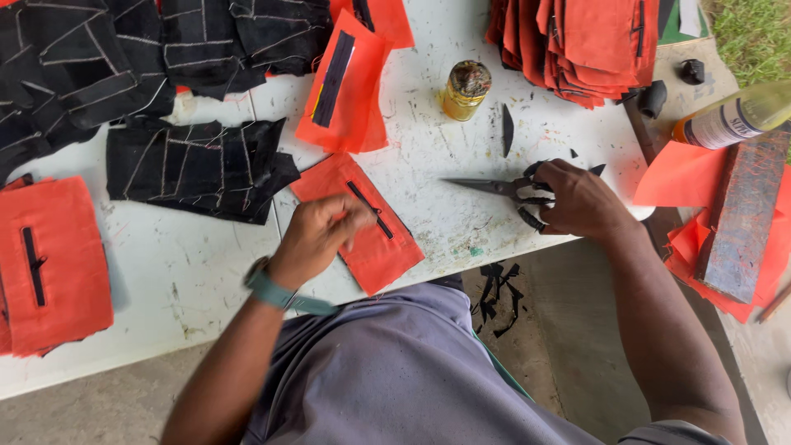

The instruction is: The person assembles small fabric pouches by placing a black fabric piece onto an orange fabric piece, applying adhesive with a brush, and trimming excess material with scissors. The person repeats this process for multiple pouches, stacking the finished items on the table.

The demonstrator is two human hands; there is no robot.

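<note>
My left hand (317, 235) rests on the near-left edge of an orange fabric piece (375, 239) with a black slit strip, lying on the white table (206, 272). Its fingers are curled and blurred, touching the cloth. My right hand (581, 198) lies on the table to the right, its fingers through the black handles of scissors (498, 188). The scissor blades lie flat and closed, pointing left toward the fabric piece.
Black chalk-marked cloth pieces (198, 165) lie at the upper left. Orange pieces sit at the far left (53, 264), the top centre (346, 86) and in a stack at the top right (585, 45). A small yellow jar (465, 89) stands mid-table. A bottle (733, 119) and a wooden block (741, 218) are at the right.
</note>
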